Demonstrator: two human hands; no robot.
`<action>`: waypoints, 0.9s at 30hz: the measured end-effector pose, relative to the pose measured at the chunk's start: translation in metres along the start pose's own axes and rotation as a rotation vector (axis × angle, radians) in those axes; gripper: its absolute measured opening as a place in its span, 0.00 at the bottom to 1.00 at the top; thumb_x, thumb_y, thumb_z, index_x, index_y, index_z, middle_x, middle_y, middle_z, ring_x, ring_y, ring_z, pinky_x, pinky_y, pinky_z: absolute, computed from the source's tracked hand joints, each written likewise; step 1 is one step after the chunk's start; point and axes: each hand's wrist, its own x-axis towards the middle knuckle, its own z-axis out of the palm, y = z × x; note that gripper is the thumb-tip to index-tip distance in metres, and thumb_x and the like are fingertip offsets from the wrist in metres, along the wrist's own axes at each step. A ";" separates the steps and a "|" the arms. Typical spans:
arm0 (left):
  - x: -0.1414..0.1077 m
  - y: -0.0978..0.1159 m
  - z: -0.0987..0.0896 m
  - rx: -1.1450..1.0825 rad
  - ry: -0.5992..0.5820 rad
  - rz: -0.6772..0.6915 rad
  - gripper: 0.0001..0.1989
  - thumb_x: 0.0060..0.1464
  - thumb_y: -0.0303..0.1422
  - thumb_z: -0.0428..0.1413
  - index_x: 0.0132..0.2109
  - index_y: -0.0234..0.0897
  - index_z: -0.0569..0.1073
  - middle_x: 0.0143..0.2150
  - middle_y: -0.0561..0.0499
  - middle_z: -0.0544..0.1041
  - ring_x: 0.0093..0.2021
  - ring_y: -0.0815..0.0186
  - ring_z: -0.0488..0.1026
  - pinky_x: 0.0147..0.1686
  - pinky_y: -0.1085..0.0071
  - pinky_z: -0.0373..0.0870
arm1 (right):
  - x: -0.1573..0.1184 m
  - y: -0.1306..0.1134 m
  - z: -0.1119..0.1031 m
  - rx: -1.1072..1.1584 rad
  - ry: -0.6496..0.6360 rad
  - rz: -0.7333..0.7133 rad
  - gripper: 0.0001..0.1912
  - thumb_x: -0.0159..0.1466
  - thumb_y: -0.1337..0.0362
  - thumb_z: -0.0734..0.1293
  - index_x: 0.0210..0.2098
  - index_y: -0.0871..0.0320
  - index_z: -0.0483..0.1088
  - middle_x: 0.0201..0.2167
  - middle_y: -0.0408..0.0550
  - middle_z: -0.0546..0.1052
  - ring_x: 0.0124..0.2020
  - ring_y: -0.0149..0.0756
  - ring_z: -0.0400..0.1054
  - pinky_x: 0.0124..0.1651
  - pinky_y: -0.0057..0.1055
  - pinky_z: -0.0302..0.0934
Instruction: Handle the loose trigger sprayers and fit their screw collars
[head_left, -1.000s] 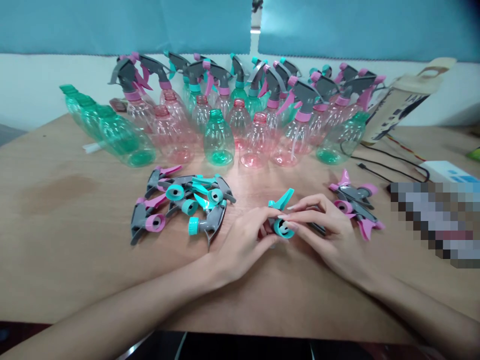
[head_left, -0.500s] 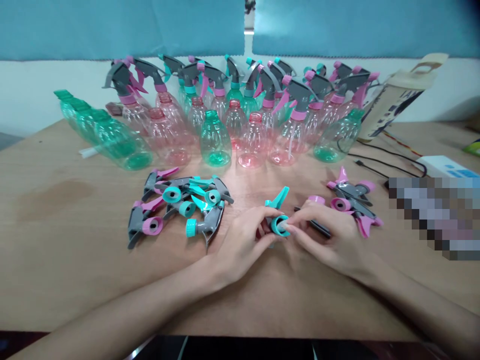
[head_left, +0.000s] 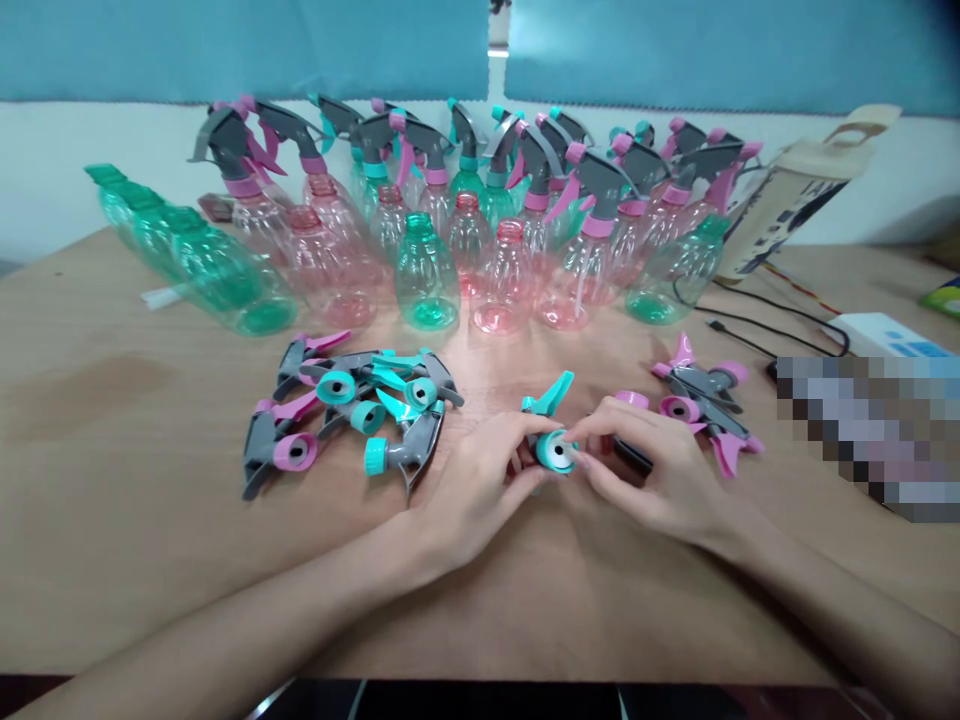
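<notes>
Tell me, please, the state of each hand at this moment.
Left hand: closed, holding a gray-and-teal trigger spray head.
Right hand: fingertips at the spray head's teal collar; whether they hold anything cannot be told.

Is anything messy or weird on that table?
Yes, a brownish smudge darkens the table left of the loose spray heads; I can't tell if it's a spill. On the right, a blocky patch hides whatever is there.
</notes>
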 end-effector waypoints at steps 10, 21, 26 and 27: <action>0.004 -0.007 -0.004 0.261 0.081 0.182 0.14 0.57 0.28 0.55 0.51 0.39 0.68 0.44 0.51 0.75 0.45 0.62 0.65 0.44 0.64 0.65 | 0.001 0.007 0.002 0.001 -0.038 0.060 0.08 0.59 0.70 0.65 0.39 0.58 0.68 0.24 0.40 0.69 0.23 0.26 0.62 0.26 0.24 0.56; 0.002 -0.009 -0.002 0.211 0.044 0.174 0.16 0.56 0.25 0.55 0.52 0.39 0.67 0.47 0.52 0.74 0.48 0.62 0.64 0.49 0.63 0.63 | -0.001 0.010 0.005 -0.028 -0.075 0.054 0.03 0.59 0.71 0.65 0.34 0.58 0.68 0.19 0.37 0.66 0.20 0.24 0.59 0.23 0.22 0.53; 0.001 -0.010 -0.002 0.219 0.043 0.136 0.16 0.57 0.27 0.55 0.52 0.41 0.67 0.47 0.51 0.74 0.48 0.60 0.65 0.47 0.61 0.63 | -0.002 0.010 0.007 -0.009 -0.048 0.056 0.06 0.59 0.69 0.66 0.37 0.58 0.68 0.19 0.37 0.66 0.19 0.25 0.59 0.23 0.22 0.54; 0.001 -0.010 -0.001 0.220 0.042 0.130 0.16 0.57 0.27 0.55 0.52 0.41 0.67 0.48 0.51 0.74 0.48 0.60 0.65 0.47 0.61 0.63 | -0.002 0.010 0.007 -0.008 -0.048 0.055 0.07 0.59 0.69 0.66 0.38 0.58 0.68 0.18 0.36 0.66 0.19 0.25 0.59 0.22 0.22 0.54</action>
